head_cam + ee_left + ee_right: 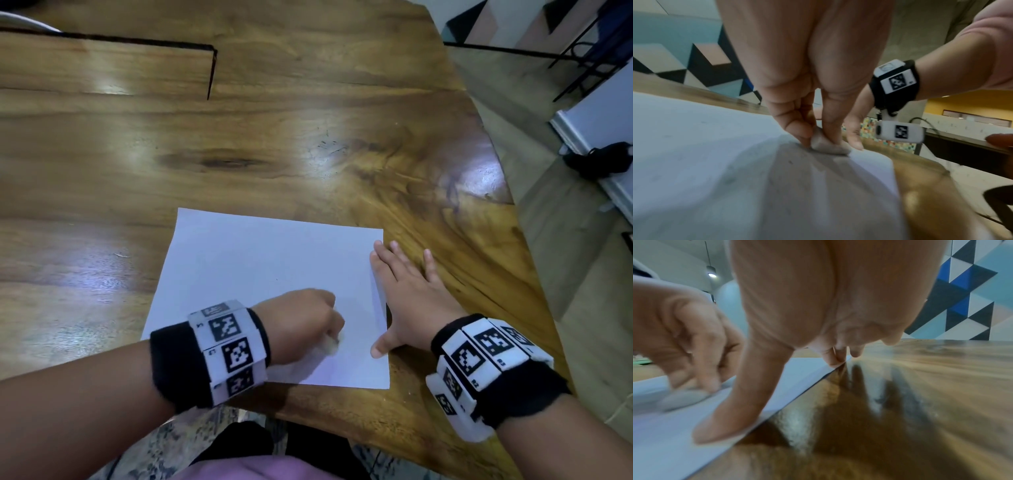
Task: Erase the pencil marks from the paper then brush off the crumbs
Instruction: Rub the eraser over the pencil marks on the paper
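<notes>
A white sheet of paper (pixel 260 274) lies on the wooden table near its front edge. My left hand (pixel 308 322) pinches a worn grey-white eraser (pixel 828 146) between thumb and fingers and presses it on the paper's near right part; the eraser (pixel 682 398) also shows in the right wrist view, blurred. My right hand (pixel 404 291) lies flat with spread fingers across the paper's right edge, thumb (pixel 731 417) and a fingertip on the sheet (pixel 663 434), the other fingers on the wood. Faint grey specks dot the paper (pixel 694 162).
The wooden table (pixel 239 144) stretches far ahead and left, with a dark slot cut in its back left. Its right edge curves close beside my right hand; floor and a black bag (pixel 596 161) lie beyond.
</notes>
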The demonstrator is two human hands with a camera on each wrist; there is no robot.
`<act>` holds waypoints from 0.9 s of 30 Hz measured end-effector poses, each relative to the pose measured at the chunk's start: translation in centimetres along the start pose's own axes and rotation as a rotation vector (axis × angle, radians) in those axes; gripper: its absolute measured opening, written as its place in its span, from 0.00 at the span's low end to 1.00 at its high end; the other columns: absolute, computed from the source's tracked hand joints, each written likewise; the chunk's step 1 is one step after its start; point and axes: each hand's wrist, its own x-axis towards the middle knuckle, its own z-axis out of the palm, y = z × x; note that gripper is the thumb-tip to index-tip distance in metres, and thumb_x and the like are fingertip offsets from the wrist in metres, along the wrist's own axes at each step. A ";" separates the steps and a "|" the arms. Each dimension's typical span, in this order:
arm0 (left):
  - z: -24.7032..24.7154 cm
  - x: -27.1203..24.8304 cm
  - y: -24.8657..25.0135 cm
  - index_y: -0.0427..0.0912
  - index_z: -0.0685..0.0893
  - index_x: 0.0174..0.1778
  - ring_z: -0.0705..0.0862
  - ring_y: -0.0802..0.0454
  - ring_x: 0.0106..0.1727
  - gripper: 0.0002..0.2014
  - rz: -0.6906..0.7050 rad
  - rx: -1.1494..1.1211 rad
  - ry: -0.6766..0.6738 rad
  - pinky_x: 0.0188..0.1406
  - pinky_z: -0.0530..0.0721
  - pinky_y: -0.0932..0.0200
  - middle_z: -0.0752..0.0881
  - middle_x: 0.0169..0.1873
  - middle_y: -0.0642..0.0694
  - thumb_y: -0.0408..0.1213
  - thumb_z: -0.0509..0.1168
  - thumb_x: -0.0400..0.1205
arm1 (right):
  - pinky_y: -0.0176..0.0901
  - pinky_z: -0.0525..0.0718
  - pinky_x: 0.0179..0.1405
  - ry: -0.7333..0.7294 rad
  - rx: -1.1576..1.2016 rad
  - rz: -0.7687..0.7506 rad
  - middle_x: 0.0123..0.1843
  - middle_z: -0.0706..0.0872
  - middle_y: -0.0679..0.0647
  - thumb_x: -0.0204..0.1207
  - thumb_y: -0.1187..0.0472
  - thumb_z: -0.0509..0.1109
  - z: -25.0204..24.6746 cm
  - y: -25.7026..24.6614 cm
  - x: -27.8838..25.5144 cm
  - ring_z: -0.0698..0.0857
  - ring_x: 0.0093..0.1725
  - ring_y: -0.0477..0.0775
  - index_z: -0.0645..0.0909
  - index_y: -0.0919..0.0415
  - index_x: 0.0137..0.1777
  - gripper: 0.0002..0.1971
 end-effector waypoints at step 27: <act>-3.0 2.1 -2.6 0.42 0.87 0.41 0.74 0.56 0.37 0.07 -0.122 -0.126 0.059 0.29 0.69 0.78 0.79 0.33 0.52 0.42 0.71 0.73 | 0.75 0.30 0.74 -0.045 -0.017 0.059 0.82 0.28 0.47 0.52 0.33 0.80 -0.6 -0.2 0.6 0.22 0.79 0.56 0.22 0.47 0.79 0.73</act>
